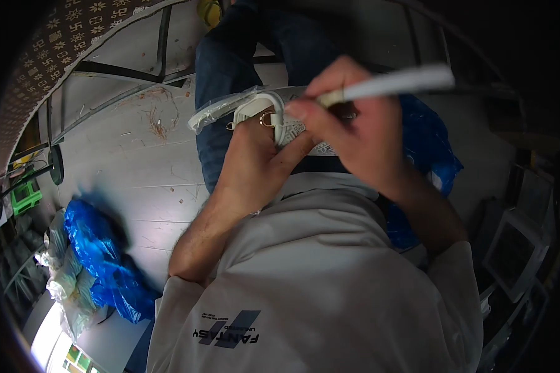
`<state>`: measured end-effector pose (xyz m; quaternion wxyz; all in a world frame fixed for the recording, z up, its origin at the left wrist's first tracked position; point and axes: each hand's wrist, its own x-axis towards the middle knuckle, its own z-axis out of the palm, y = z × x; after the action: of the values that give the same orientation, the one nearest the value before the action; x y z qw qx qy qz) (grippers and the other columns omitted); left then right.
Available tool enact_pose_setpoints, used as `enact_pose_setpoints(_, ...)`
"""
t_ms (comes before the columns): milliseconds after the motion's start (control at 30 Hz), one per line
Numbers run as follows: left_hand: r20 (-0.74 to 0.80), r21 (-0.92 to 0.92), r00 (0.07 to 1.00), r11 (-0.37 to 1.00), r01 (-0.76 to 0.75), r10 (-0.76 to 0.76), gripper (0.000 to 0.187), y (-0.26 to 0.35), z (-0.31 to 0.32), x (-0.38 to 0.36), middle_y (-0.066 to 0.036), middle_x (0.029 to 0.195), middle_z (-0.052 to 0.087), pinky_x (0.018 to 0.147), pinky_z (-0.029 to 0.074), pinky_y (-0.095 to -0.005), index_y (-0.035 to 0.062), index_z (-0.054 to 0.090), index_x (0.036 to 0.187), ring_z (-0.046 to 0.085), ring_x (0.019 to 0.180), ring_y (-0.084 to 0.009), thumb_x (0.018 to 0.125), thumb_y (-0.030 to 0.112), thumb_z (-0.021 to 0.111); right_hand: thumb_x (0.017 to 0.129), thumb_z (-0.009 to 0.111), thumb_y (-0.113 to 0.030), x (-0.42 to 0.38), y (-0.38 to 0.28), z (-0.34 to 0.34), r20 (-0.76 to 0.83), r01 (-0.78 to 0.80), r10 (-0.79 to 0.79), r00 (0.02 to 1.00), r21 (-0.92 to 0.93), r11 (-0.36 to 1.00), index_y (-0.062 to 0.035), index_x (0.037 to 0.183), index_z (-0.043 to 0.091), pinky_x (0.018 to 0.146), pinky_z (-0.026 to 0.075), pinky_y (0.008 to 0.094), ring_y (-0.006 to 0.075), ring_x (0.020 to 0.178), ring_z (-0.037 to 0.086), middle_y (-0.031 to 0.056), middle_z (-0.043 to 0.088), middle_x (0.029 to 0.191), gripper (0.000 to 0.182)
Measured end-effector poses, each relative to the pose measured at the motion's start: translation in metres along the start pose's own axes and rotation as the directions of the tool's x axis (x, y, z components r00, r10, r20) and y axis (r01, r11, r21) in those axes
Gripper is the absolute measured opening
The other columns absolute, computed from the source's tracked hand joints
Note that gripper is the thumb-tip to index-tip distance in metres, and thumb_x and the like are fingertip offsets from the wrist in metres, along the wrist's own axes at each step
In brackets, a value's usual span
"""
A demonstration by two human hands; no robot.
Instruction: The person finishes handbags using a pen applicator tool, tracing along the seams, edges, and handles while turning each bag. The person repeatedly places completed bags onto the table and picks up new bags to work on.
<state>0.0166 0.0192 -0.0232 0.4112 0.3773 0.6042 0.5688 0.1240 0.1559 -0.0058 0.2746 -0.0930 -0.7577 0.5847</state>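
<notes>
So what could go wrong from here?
The right hand holds the white-handled tool close to the left hand, so a slip might hurt a finger or mark the patterned bag. The bag is held over the legs, with no firm support visible, so it could shift.

Bag (290,132): small, off-white, grey-white pattern on the body, pale rounded handle (279,110) standing up off it, gold-tone ring (267,119) at the handle base. Held over the lap, left hand (255,152) gripping its left part; far side hidden by hands. Clear plastic (221,112) sticks out just beside the handle, crinkled. White stick-like tool (398,82): yellowish near end, motion-blurred, in right hand (354,118), pointing down-left at the bag, tip contact unclear
</notes>
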Motion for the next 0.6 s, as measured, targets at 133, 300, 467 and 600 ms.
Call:
enact_pose_setpoints(133, 0.007, 0.186, 1.000, 0.982, 0.011, -0.012, 0.017, 0.003, -0.003, 0.002, -0.007, 0.079, 0.067, 0.063, 0.049, -0.0271, -0.0024, 0.066, 0.094, 0.059, 0.071, -0.0087, 0.091, 0.012, 0.075, 0.094, 0.069, -0.004, -0.003, -0.005, 0.004, -0.054, -0.071, 0.071, 0.996, -0.003, 0.997, -0.0012, 0.090, 0.056, 0.051, 0.043, 0.0189, 0.0047, 0.058, 0.057, 0.0030, 0.062, 0.070, 0.013)
enact_pose_setpoints(300, -0.014, 0.000, 0.999, 0.999, -0.043, 0.043, 0.021, 0.003, 0.006, 0.003, -0.008, 0.076, 0.065, 0.062, 0.048, -0.0281, -0.0031, 0.065, 0.093, 0.058, 0.068, -0.0108, 0.090, 0.014, 0.076, 0.093, 0.069, -0.004, 0.007, -0.011, -0.016, 0.177, -0.440, 0.403, 0.898, 0.396, 0.806, -0.0009, 0.091, 0.056, 0.051, 0.043, 0.0172, 0.0031, 0.059, 0.057, 0.0026, 0.062, 0.069, 0.013)
enact_pose_setpoints(467, -0.009, 0.252, 1.000, 0.968, 0.015, -0.013, 0.022, -0.007, -0.003, -0.001, -0.008, 0.076, 0.064, 0.062, 0.049, -0.0294, -0.0037, 0.065, 0.098, 0.059, 0.069, -0.0123, 0.090, 0.014, 0.075, 0.093, 0.069, -0.006, -0.004, 0.002, 0.005, -0.061, 0.229, -0.276, 0.959, -0.404, 0.885, -0.0025, 0.089, 0.058, 0.050, 0.042, 0.0184, 0.0032, 0.058, 0.056, 0.0021, 0.061, 0.067, 0.013)
enact_pose_setpoints(600, 0.007, 0.078, 1.000, 0.997, 0.012, -0.013, 0.018, 0.003, 0.002, 0.003, -0.008, 0.076, 0.065, 0.060, 0.048, -0.0286, -0.0037, 0.065, 0.098, 0.059, 0.069, -0.0098, 0.092, 0.012, 0.073, 0.098, 0.065, -0.013, 0.010, -0.013, -0.014, 0.088, -0.409, 0.403, 0.911, 0.326, 0.852, -0.0043, 0.089, 0.057, 0.047, 0.037, 0.0175, 0.0020, 0.053, 0.051, 0.0005, 0.059, 0.064, 0.015)
